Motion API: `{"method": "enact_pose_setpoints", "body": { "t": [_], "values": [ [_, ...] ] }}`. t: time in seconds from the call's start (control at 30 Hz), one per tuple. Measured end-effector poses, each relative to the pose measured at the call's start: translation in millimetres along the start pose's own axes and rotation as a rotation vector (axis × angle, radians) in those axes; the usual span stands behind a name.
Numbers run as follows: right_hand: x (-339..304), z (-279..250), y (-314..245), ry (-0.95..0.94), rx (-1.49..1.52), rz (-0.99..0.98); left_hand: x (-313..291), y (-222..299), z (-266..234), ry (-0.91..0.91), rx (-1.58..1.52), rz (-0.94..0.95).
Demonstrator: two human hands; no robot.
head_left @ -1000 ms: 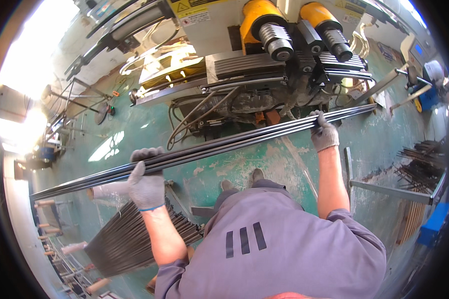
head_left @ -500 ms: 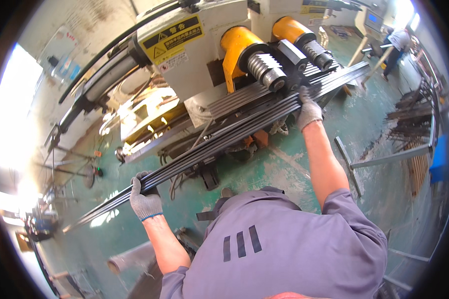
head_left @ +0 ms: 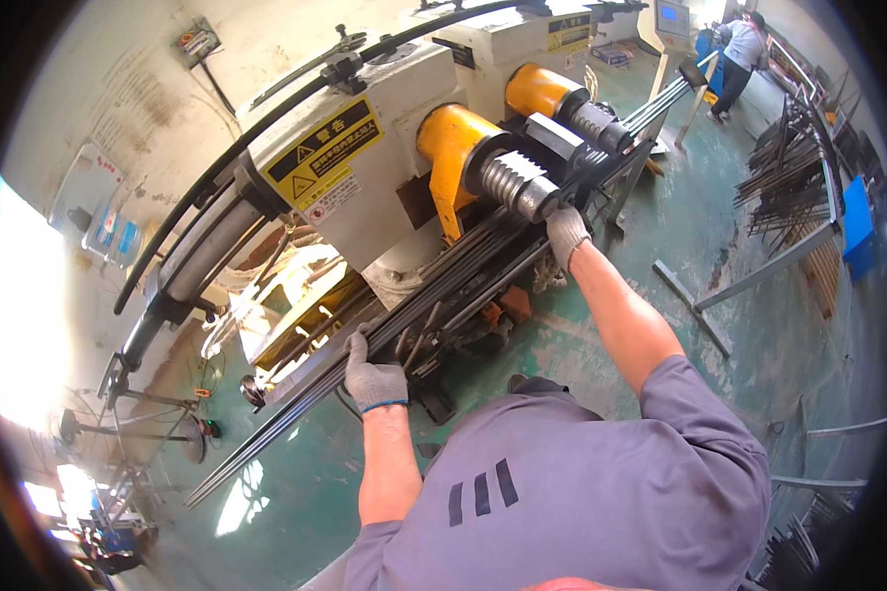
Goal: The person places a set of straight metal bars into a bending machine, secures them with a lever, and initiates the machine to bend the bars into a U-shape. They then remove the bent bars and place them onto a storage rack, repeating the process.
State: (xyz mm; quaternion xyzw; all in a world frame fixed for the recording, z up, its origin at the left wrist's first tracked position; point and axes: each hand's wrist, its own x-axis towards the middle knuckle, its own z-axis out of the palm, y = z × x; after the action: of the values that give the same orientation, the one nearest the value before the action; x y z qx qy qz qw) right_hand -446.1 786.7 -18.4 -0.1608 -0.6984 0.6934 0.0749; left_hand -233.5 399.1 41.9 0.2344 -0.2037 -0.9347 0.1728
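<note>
A bundle of long, dark steel rods [head_left: 268, 439] runs slantwise from the lower left to the machine's far right side. My left hand [head_left: 376, 382], in a grey knit glove, closes around the bundle left of the middle. My right hand [head_left: 567, 236], gloved too, closes on the rods just below a ridged metal roller [head_left: 514, 180]; part of its fingers is hidden there. The rods lie along the machine's front, under the rollers. An orange housing [head_left: 453, 143] carries the near roller, and a second orange housing [head_left: 539, 91] stands behind it.
A white machine body [head_left: 404, 108] fills the far side. At the right are a metal frame [head_left: 769, 264], a pile of dark rods [head_left: 784, 163] and a blue panel [head_left: 858, 227]. Another person [head_left: 744, 54] stands at the far right. A bright window [head_left: 30, 315] is at the left.
Both hands have brought the rods inward against the machine, under the rollers. My left hand has shifted right and farther in; my right hand now sits beside the near roller's end.
</note>
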Motion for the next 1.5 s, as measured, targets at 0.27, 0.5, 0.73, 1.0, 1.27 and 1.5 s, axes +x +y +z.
{"method": "enact_pose_setpoints", "body": {
  "t": [0.27, 0.5, 0.73, 1.0, 1.27, 1.5],
  "values": [
    [-7.1, 4.6, -13.5, 0.095, 0.001, 0.074, -22.2, 27.2, 11.6, -0.116, 0.09, -0.101],
    [33.6, -0.6, 57.8, 0.123, -0.254, -0.286, 6.3, 45.2, -37.8, -0.017, 0.164, 0.117],
    [-30.3, 18.4, -43.8, 0.089, 0.189, 0.212, -1.3, -15.4, 18.6, -0.013, 0.142, -0.066],
    [-99.7, -41.9, -17.9, 0.134, 0.346, 0.358, 16.1, 43.6, -39.4, 0.034, 0.066, 0.211],
    [-106.3, -108.4, 82.5, 0.121, 0.135, 0.467, 13.4, -1.0, -4.0, 0.109, -0.002, 0.112],
    [-89.7, -68.1, 85.7, -0.097, 0.058, 0.353, 10.7, -63.3, 43.8, 0.176, 0.084, 0.033]
  ]
}}
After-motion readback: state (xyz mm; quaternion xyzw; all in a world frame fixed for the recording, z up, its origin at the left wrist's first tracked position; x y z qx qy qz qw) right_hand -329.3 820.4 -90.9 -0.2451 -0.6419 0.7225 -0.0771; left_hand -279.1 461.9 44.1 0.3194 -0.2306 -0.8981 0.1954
